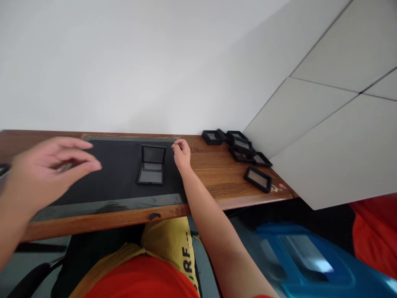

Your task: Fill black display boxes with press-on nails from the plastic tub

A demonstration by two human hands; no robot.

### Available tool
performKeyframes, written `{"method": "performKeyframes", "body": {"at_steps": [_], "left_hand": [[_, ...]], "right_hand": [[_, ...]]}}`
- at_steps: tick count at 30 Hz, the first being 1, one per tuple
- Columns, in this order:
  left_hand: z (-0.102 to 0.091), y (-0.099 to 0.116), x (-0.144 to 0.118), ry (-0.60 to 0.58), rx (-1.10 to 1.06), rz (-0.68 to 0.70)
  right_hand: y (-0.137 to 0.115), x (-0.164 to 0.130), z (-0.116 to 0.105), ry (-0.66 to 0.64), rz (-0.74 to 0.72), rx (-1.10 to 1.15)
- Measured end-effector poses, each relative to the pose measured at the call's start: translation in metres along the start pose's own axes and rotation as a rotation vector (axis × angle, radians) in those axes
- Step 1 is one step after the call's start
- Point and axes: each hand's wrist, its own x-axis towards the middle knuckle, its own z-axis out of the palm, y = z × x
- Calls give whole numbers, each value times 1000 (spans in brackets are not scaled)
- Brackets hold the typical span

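Observation:
An open black compact case lies on the dark mat, its lid raised at the back with a grey, mirror-like panel inside. To the left, my left hand hovers over the mat's left side, fingers and thumb apart with nothing visible between them. My right hand is by the mat's right edge, a little right of the case and apart from it. Its fingers are curled in toward the thumb; whether anything small is between them is hidden.
Several black rectangular frames are scattered and partly stacked at the right end of the wooden table, near a white partition. Below right is a blue plastic container or stool. A person's red clothing shows behind it.

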Motion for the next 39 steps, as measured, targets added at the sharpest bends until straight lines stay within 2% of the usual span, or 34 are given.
{"method": "performKeyframes", "body": {"at_steps": [3, 6, 9, 11, 14, 21, 26, 34, 39], "left_hand": [[56, 8, 17, -210, -158, -40], [108, -7, 26, -396, -321, -135], [146, -26, 23, -434, -453, -184], [160, -36, 18, -422, -492, -185], [164, -43, 12, -396, -554, -176], [150, -34, 10, -329, -640, -132], [145, -24, 5, -297, -671, -59], [141, -11, -3, -316, -755, 65], [137, -1, -7, -353, -777, 10]], "right_hand": [[0, -1, -2, 2, -2, -11], [0, -2, -3, -1, -7, -29], [-1, -3, -4, -13, -17, -45], [-2, -4, -4, -32, -23, -56], [-7, -6, -4, -60, -32, -72], [-29, -23, 2, -95, -140, -51], [-43, -44, 7, -112, -309, -38], [-55, -56, 4, -317, -621, -128], [-63, -61, 10, -425, -741, -123]]}}
